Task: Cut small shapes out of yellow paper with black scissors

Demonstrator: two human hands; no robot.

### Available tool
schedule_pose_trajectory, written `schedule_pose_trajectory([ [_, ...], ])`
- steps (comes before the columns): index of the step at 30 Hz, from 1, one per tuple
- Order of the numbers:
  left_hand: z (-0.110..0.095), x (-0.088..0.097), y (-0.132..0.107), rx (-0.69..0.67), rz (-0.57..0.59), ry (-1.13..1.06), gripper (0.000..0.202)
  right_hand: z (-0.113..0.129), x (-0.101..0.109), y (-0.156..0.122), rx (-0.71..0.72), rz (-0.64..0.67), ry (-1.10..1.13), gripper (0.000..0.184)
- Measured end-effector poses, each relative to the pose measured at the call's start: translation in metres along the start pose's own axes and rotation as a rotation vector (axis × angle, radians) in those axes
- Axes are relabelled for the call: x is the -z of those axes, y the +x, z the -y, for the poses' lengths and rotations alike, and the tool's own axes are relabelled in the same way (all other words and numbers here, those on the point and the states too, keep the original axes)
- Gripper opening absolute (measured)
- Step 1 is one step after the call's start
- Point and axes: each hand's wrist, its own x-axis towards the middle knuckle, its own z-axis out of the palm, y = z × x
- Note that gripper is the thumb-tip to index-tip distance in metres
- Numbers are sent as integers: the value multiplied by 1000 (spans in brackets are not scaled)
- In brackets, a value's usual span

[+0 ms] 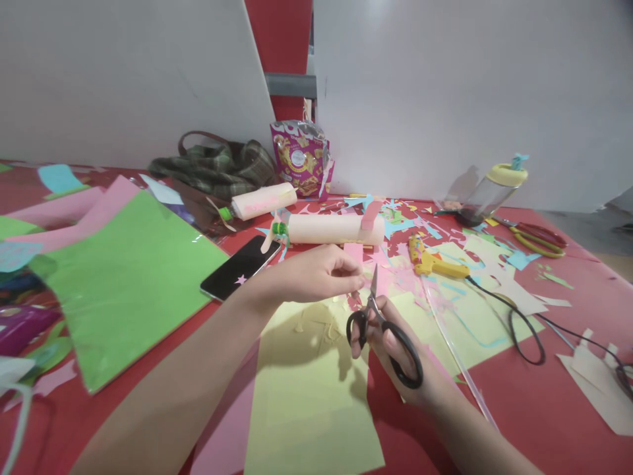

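In my right hand (388, 343) is a pair of scissors (372, 303) with black handles, the fingers through the loops and the blades pointing up and away. Just left of the blades, the fingertips of my left hand (321, 274) are pinched together; whatever they hold is too small to make out. A pale yellow sheet of paper (311, 396) lies below both hands, with thin curled paper scraps (329, 330) on it. Behind my left hand lies a pale paper roll (326, 229) with a green bottle cap at one end and a pink strip across it.
A yellow glue gun (438, 265) with a black cord lies right. Farther back are a clear jar (489, 194) and red-and-yellow-handled scissors (539, 239). To the left are a phone (237, 267), green sheets (133, 270), and a second roll (264, 201). A snack bag (299, 161) stands behind.
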Motion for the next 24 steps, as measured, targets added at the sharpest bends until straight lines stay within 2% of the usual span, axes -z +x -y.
schedule_pose_trajectory([
  [24,-2,-1,0,25,-8,32,31,-2,1,-1,-24,-29,-35,22],
])
